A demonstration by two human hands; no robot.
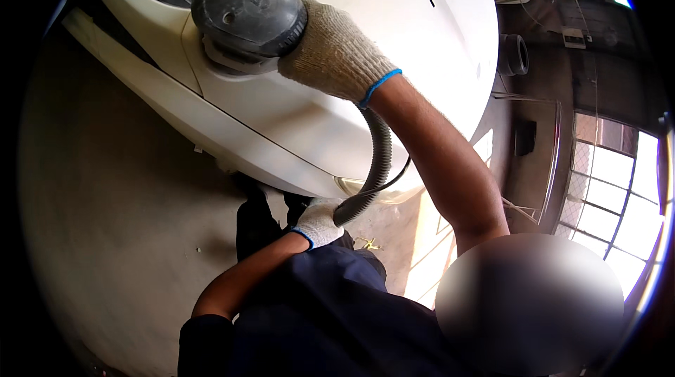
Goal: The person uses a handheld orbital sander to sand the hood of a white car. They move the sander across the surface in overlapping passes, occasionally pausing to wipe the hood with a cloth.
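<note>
A dark grey power sander (249, 15) with a rounded, dusty body rests on a white car body panel (281, 106). My right hand (334, 50), in a knitted off-white glove with a blue cuff, is closed around the sander's handle end. From under that wrist a ribbed grey hose (380, 152) curves down, with a thin black cable beside it. My left hand (320, 222), in a matching glove, grips the hose near my waist. Its fingertips are partly hidden. The sander's pad is mostly hidden beneath its body.
The white car hood (422, 18) spreads to the right, with a headlight (351, 186) at its lower corner. A black tyre (517, 55) stands by the wall. Grey concrete floor (133, 222) lies at the left, and paned windows (605, 194) are at the right.
</note>
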